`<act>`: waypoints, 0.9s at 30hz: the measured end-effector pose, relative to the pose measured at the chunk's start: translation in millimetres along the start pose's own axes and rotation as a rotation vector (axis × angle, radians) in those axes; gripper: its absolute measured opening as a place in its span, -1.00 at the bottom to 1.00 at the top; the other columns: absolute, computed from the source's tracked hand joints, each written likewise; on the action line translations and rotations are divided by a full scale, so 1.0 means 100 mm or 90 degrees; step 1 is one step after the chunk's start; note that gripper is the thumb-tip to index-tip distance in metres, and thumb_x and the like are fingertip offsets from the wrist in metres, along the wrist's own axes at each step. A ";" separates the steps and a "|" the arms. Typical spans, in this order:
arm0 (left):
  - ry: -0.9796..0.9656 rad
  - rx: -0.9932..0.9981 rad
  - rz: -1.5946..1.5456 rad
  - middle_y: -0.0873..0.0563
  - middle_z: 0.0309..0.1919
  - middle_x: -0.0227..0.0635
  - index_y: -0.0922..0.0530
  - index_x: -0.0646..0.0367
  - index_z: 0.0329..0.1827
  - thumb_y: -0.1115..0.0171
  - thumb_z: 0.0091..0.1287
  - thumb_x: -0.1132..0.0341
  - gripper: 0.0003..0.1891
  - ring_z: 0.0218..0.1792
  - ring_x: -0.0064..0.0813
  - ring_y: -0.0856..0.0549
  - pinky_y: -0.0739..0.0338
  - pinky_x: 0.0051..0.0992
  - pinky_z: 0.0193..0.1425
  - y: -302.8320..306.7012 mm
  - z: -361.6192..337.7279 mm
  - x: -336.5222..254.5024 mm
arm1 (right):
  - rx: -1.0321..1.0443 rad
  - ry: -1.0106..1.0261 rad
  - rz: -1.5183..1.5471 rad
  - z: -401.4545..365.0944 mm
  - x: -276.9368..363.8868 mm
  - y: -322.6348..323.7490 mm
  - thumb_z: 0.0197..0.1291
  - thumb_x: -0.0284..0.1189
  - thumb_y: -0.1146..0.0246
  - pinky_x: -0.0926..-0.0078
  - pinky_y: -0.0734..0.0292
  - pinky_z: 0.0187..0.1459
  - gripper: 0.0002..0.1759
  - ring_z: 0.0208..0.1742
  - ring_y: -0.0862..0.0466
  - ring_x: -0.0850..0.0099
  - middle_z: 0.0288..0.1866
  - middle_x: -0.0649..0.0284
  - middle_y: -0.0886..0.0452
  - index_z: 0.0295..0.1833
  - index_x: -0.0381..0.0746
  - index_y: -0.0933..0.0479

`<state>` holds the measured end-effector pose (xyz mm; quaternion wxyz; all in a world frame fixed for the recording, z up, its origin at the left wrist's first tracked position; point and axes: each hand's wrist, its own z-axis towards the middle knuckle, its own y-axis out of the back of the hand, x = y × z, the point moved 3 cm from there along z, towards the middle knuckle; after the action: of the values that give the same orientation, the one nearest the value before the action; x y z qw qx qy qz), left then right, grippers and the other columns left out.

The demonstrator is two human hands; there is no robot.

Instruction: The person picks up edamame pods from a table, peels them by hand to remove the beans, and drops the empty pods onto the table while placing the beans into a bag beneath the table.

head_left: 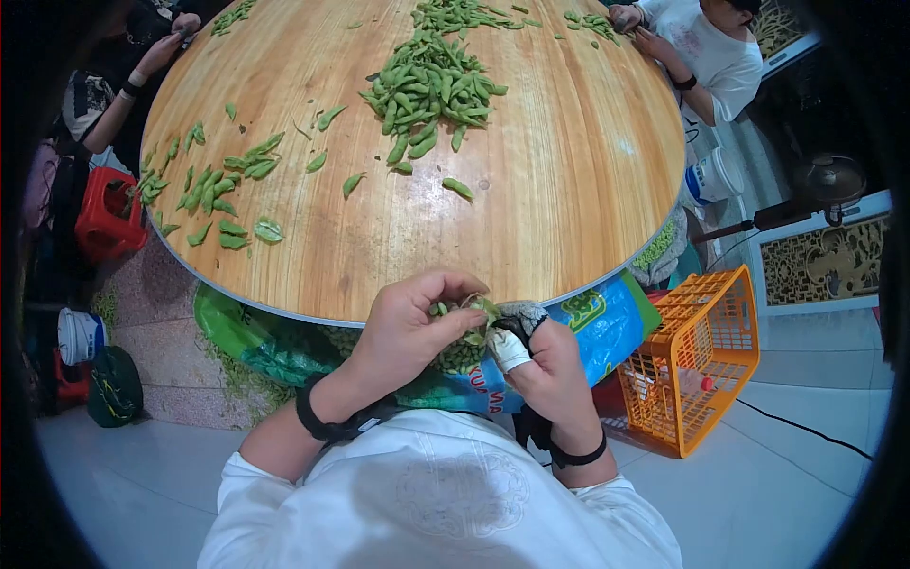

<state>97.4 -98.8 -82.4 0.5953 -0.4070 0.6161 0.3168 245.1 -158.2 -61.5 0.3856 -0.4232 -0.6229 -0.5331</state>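
Observation:
My left hand [417, 318] is closed at the near edge of the round table, its thumb and fingers pinching a green soybean pod [488, 305]. Close against it, my right hand [550, 365] is curled with its fingertips at the same pod. White and dark coverings wrap some of the right fingers. Below both hands, shelled green beans [462, 358] show in the mouth of a green and blue printed bag [607, 327]. On the wooden tabletop [379, 256] lies a large heap of soybean pods [431, 90], with a single pod [457, 188] nearer me.
Loose pods [204, 190] are scattered at the table's left. Co-workers' hands are at the far left [166, 47] and far right [649, 40]. An orange plastic crate [687, 360] stands on the floor to my right, a red container [109, 213] to the left.

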 end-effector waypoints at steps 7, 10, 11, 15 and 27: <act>-0.294 0.025 0.331 -0.56 -0.50 -0.33 -0.46 0.21 -0.30 -0.42 0.03 0.47 -0.73 -0.49 -0.50 -0.57 -0.45 -0.58 -0.41 0.02 -0.10 -0.18 | 0.035 -0.087 0.171 0.12 -0.03 0.09 0.19 -0.43 -0.25 0.66 -0.40 -0.43 -0.83 -0.46 -0.50 0.64 -0.46 0.36 -0.58 -0.23 -0.34 -0.55; -0.394 0.059 0.344 -0.56 -0.50 -0.30 -0.48 0.19 -0.34 -0.43 0.00 0.46 -0.74 -0.51 -0.35 -0.57 -0.45 -0.51 -0.42 0.01 -0.11 -0.21 | 0.111 -0.125 0.265 0.16 -0.08 0.08 0.19 -0.44 -0.25 0.71 -0.27 -0.58 -0.86 -0.59 -0.40 0.70 -0.52 0.41 -0.53 -0.25 -0.31 -0.56; -0.454 0.069 0.350 -0.56 -0.50 -0.30 -0.49 0.18 -0.37 -0.42 -0.01 0.47 -0.77 -0.52 -0.31 -0.56 -0.45 -0.48 -0.44 -0.01 -0.12 -0.22 | 0.142 -0.148 0.316 0.16 -0.12 0.07 0.19 -0.45 -0.25 0.73 -0.18 -0.66 -0.88 -0.66 -0.34 0.72 -0.56 0.42 -0.50 -0.26 -0.30 -0.56; -0.504 0.110 0.313 -0.56 -0.49 -0.31 -0.49 0.19 -0.36 -0.39 0.00 0.51 -0.78 -0.51 -0.32 -0.56 -0.44 -0.46 -0.45 0.01 -0.12 -0.21 | 0.196 -0.195 0.534 0.13 -0.17 -0.01 0.19 -0.47 -0.24 0.73 0.01 -0.74 -0.90 -0.74 -0.20 0.75 -0.64 0.44 -0.40 -0.26 -0.28 -0.53; -0.339 0.163 0.371 -0.66 -0.36 -0.19 -0.55 0.23 -0.20 -0.34 0.05 0.46 -0.76 -0.29 -0.25 -0.67 -0.56 -0.43 -0.19 0.01 -0.24 0.00 | -0.103 -0.080 0.163 0.04 -0.19 0.24 0.16 -0.54 -0.20 0.67 -0.31 -0.55 -0.93 -0.59 -0.44 0.63 -0.55 0.36 -0.52 -0.27 -0.32 -0.54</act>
<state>85.5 -119.3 -80.7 0.6651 -0.0420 0.5642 0.4873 273.8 -155.2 -72.1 0.3754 -0.5610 -0.5421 -0.5005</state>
